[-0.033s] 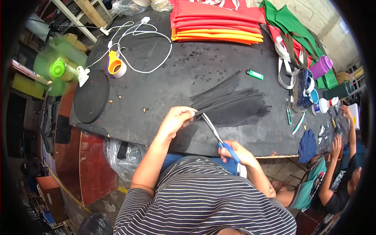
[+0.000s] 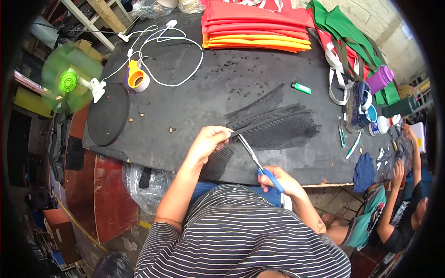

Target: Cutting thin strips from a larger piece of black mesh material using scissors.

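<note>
Pinched between the fingertips of my left hand [image 2: 214, 139] is the edge of some black mesh fabric. My right hand [image 2: 283, 180] grips a pair of scissors [image 2: 251, 154] by its blue handles. The scissor blades point away from me, their tips at the mesh just beside my left fingertips. Several layers of the black mesh fabric [image 2: 282, 127] fan out on the dark table beyond and to the right of the blades. Another bit of mesh hangs below my left hand, toward the table's near edge.
Small black scraps [image 2: 238, 84] lie scattered beyond the mesh, near a green lighter [image 2: 302, 88]. Red and orange folded bags [image 2: 257, 32] are stacked at the back. A tape dispenser [image 2: 137, 79], white cable [image 2: 172, 85] and black roll [image 2: 109, 116] lie left. Another person's hands [image 2: 398, 173] work far right.
The scissor blades look slightly closer together, with their tips a touch further left. Both hands and the mesh otherwise stay in place.
</note>
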### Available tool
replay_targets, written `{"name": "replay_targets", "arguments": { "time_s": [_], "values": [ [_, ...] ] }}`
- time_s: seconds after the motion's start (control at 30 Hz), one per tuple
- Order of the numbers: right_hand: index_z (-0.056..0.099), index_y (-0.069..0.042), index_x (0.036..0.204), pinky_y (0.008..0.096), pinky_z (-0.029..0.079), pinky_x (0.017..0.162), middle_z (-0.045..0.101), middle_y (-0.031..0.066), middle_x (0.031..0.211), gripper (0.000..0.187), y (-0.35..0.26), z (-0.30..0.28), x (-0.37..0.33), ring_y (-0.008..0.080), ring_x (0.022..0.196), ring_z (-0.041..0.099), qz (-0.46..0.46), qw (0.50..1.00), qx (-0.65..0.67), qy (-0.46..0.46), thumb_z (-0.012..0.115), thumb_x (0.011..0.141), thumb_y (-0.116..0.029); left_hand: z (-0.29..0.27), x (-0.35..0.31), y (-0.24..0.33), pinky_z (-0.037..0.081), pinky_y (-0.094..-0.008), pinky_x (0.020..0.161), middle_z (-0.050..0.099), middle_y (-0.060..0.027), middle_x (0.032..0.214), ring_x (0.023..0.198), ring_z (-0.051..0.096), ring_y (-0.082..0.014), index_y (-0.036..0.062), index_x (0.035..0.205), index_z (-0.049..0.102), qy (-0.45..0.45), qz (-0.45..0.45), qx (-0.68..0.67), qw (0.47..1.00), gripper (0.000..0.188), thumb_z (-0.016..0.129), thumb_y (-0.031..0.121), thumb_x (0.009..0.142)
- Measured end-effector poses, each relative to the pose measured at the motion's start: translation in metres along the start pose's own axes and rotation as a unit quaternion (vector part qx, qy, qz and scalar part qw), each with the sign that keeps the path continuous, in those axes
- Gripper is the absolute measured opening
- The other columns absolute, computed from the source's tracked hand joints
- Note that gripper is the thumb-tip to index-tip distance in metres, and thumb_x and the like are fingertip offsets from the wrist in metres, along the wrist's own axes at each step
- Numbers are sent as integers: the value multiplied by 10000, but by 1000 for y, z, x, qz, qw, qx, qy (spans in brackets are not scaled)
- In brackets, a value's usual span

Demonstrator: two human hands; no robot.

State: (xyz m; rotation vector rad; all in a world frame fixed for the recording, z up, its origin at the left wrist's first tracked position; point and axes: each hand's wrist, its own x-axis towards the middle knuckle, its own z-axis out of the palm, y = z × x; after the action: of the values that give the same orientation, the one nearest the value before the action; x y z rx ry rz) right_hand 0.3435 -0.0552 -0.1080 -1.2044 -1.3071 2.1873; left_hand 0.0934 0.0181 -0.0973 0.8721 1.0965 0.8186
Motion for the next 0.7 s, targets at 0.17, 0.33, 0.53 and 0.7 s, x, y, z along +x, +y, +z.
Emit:
{"name": "replay_targets", "arguments": {
  "time_s": [0.17, 0.33, 0.53, 0.7],
  "values": [
    [524, -35, 782, 191, 389, 518, 514, 8, 643, 347, -8, 6, 9, 68, 546, 494, -10, 1000, 2, 17, 602, 806, -372, -2, -3, 0, 349, -157, 495, 543, 28, 688, 554, 455, -28, 0, 921, 629, -17, -13, -26, 999, 177, 545, 113, 815],
    [514, -50, 756, 180, 384, 492, 512, 1, 629, 336, -9, 14, 17, 61, 524, 485, -17, 999, 28, 37, 609, 802, -369, 0, -4, 2, 353, -161, 496, 544, 32, 675, 549, 454, -27, -1, 913, 632, -20, -12, -26, 999, 176, 545, 116, 815],
    [512, -57, 753, 175, 378, 466, 512, -2, 602, 275, -9, 18, 23, 53, 498, 481, -17, 997, 59, 54, 599, 820, -309, -3, -5, 6, 364, -164, 508, 553, 33, 675, 555, 463, -29, -3, 910, 632, -30, -11, -22, 999, 178, 543, 120, 817],
    [532, -48, 712, 170, 351, 408, 484, -22, 537, 272, -11, 21, 23, 37, 437, 444, -27, 995, 50, 87, 669, 774, -275, 3, -6, 12, 383, -165, 520, 570, 14, 690, 567, 485, -43, -6, 895, 628, -25, -11, -10, 1000, 180, 520, 122, 830]
  ]
}}
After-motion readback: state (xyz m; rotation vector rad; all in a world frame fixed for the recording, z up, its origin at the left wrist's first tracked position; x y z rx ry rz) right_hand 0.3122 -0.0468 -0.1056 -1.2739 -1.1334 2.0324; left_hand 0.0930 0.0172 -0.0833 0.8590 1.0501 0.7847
